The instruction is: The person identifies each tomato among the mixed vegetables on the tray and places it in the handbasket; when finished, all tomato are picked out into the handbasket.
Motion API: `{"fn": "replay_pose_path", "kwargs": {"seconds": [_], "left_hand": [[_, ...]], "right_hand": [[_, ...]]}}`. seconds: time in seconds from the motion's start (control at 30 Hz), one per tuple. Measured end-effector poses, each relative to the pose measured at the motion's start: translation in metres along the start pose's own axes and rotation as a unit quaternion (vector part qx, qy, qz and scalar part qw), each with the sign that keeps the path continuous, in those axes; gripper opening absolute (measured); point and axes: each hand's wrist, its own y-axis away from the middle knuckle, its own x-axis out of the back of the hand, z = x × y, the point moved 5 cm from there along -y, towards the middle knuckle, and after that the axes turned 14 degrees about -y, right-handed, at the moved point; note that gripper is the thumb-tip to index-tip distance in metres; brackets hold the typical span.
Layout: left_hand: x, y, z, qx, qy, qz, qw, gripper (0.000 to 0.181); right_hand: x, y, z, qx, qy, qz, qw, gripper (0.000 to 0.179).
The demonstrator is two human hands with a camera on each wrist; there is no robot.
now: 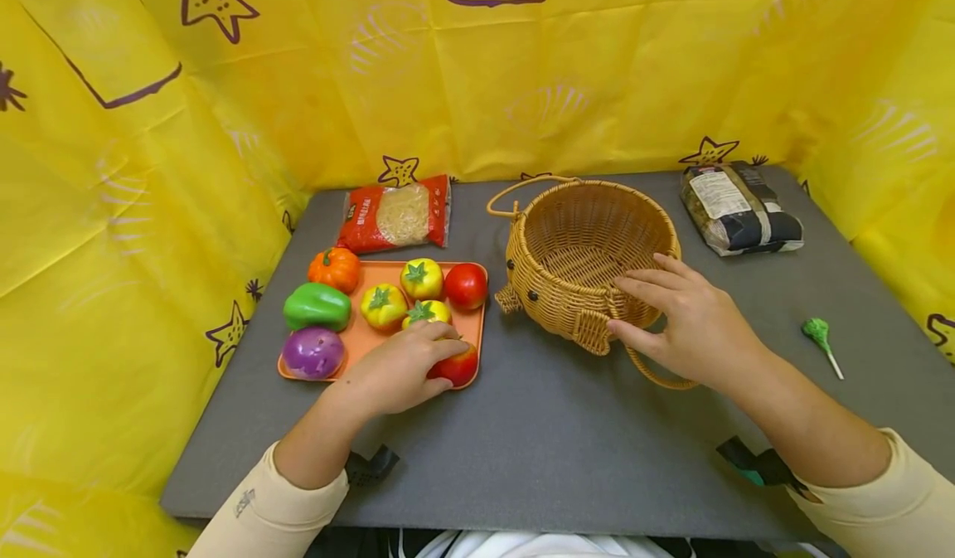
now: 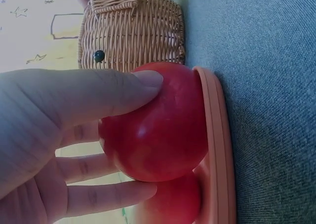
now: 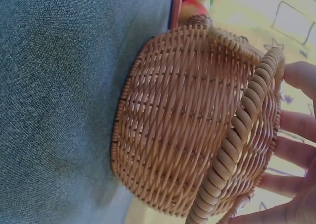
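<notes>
My left hand (image 1: 406, 363) holds a red toy tomato (image 2: 158, 130) at the near right corner of an orange tray (image 1: 480, 326). In the left wrist view, the thumb presses on its side and the fingers reach round behind. Also on or against the tray are another tomato (image 1: 466, 286), several yellow star-leafed fruits (image 1: 384, 308), an orange pumpkin (image 1: 334, 270), a green pepper (image 1: 317, 306) and a purple eggplant-like vegetable (image 1: 313, 353). My right hand (image 1: 694, 326) rests with loosely straight fingers at the near right rim of a wicker pig basket (image 1: 555, 309).
A red-and-clear bag (image 1: 403, 214) lies behind the tray. At the back right is a dark package (image 1: 739, 207) with a white label. A green-headed lollipop (image 1: 818, 334) lies on the grey table (image 1: 552, 450) at right. Yellow cloth (image 1: 477, 85) encloses the back and sides.
</notes>
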Motion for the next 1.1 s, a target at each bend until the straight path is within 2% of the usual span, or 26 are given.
{"fn": "replay_pose_path", "kwargs": {"seconds": [0.23,0.43,0.7,0.87,1.0,1.1], "left_hand": [[0.003,0.002,-0.001,-0.007,-0.004,0.009,0.9999,0.047],[0.015,0.0,-0.002,-0.016,-0.004,0.063,0.9979,0.046],[0.041,-0.009,-0.011,0.009,0.019,0.126,0.9918,0.051],[0.059,-0.021,-0.015,0.012,0.019,0.189,0.9816,0.051],[0.074,-0.036,-0.014,-0.003,0.025,0.255,0.9665,0.048],[0.086,-0.051,-0.012,-0.011,0.037,0.288,0.9568,0.049]], "right_hand": [[0.0,0.001,-0.001,0.005,-0.001,0.003,1.0,0.055],[-0.001,0.002,0.0,0.005,-0.003,0.006,1.0,0.056],[-0.001,0.005,0.001,0.033,-0.009,0.034,0.9988,0.053],[0.0,0.006,-0.001,0.043,-0.011,0.041,0.9982,0.051],[0.0,0.006,-0.003,0.053,-0.012,0.044,0.9975,0.05],[0.0,0.006,-0.004,0.059,-0.014,0.044,0.9972,0.049]]}}
